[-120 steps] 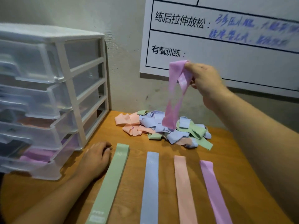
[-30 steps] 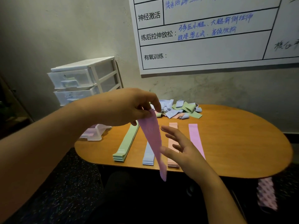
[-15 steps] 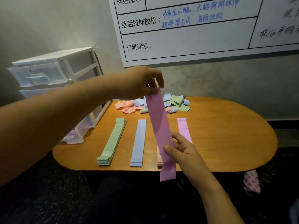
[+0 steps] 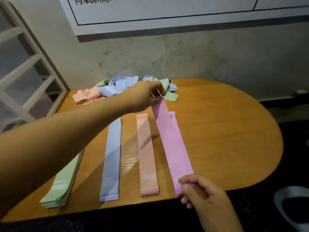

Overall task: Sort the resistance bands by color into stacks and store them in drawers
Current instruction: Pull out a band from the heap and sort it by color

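I hold a purple band stretched flat between both hands, just over the purple stack on the wooden table. My left hand pinches its far end, my right hand its near end at the table's front edge. To the left lie a pink stack, a blue stack and a green stack, the last partly hidden by my left arm. A loose pile of mixed bands sits at the back by the wall.
A white plastic drawer unit stands at the table's left end. A whiteboard hangs on the wall behind. A grey round object sits on the dark floor at the right.
The purple band hung upright in front of me; now it is lowered and laid out lengthwise over the purple stack. My view has moved closer to the table.
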